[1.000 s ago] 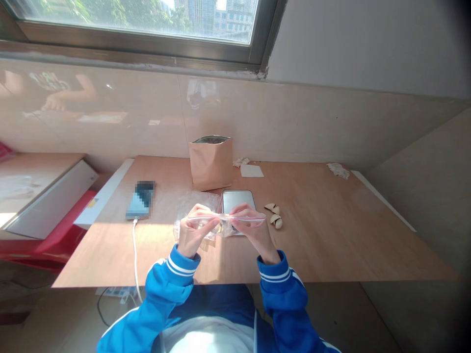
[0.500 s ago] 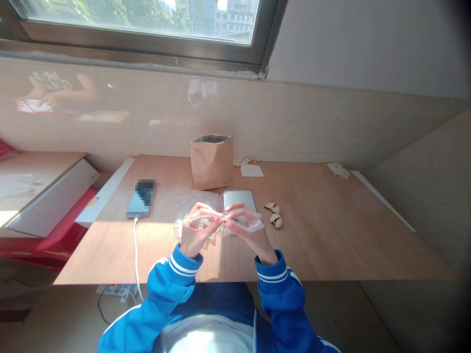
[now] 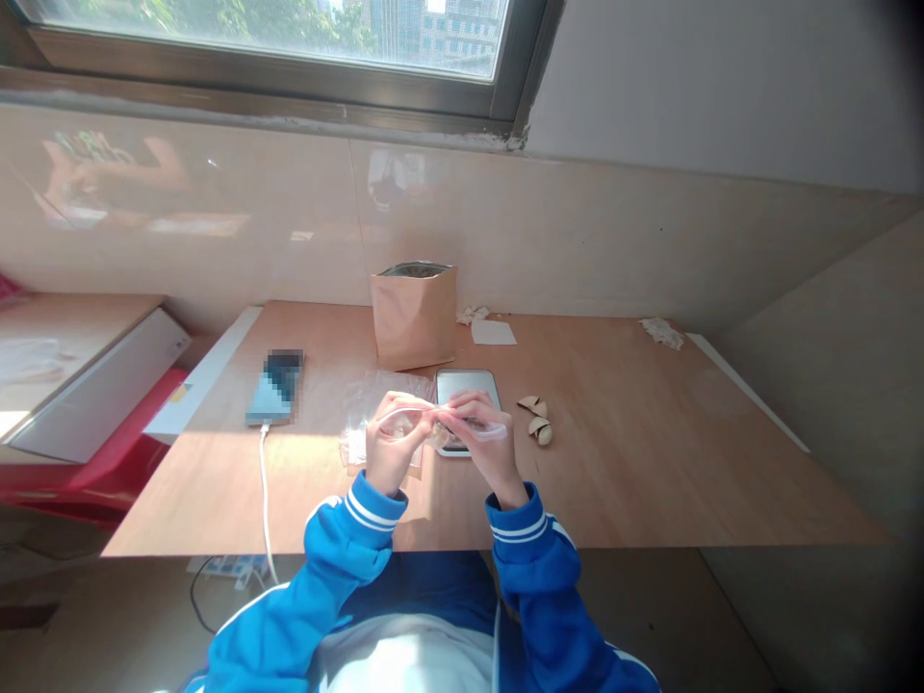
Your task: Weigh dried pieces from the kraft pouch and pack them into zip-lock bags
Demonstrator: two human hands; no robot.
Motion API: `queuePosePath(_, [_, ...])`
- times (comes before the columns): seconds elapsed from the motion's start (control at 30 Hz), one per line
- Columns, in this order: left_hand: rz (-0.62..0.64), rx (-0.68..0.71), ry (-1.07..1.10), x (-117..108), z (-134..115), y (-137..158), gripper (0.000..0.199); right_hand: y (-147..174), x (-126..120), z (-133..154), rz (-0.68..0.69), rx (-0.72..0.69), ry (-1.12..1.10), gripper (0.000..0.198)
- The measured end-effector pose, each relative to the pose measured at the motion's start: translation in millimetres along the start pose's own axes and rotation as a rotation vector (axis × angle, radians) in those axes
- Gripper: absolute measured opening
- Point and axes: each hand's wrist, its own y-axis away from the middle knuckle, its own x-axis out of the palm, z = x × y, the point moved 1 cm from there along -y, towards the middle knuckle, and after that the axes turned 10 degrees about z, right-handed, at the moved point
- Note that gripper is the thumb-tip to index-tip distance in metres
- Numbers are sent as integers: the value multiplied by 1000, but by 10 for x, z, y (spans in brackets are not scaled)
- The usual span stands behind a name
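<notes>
My left hand (image 3: 394, 438) and my right hand (image 3: 485, 435) meet in front of me, both pinching the top edge of a clear plastic bag (image 3: 493, 432). Fingers and thumbs are pressed together near the middle of that edge. Something pale shows through the bag below my fingertips, too unclear to name. Behind my right hand lies a flat device with a silvery top (image 3: 466, 381), partly covered by the hands. More clear plastic bags (image 3: 357, 404) lie beside my left hand. Right of my hands are several pale, cracked shell-like pieces (image 3: 535, 416).
An open brown paper pouch (image 3: 415, 318) stands against the wall side of the table (image 3: 650, 462). A phone (image 3: 275, 387) with a white cable (image 3: 266, 491) lies to the left. A white paper (image 3: 494, 333) and crumpled tissue (image 3: 662, 333) lie toward the back.
Both hands have moved slightly closer together, still pinching the bag. The bag's right end has drawn in toward the left, and more of the silvery device shows beneath. The view has shifted slightly.
</notes>
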Motion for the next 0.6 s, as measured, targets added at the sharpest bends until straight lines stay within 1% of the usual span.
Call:
queuePosePath(0.1, [44, -14, 4, 0, 10, -15, 10, 5, -15, -6, -2, 10, 52, 15])
queuePosePath(0.2, [69, -32, 11, -13, -9, -11, 11, 17, -27, 19, -44, 32, 48, 18])
queuePosePath(0.3, [53, -48, 14, -26, -32, -11, 12, 16, -41, 23, -47, 27, 28, 18])
queuePosePath(0.4, [31, -70, 30, -43, -32, -17, 13, 8, -69, 13, 28, 5, 32, 20])
queuePosePath(0.47, [25, -85, 40, -53, -20, -20, 13, 7, -87, 10, 47, 10, 46, 23])
queuePosePath(0.6, [25, -100, 55, -62, 3, -27, 14, 3, -90, 8, 7, 37, 79, 28])
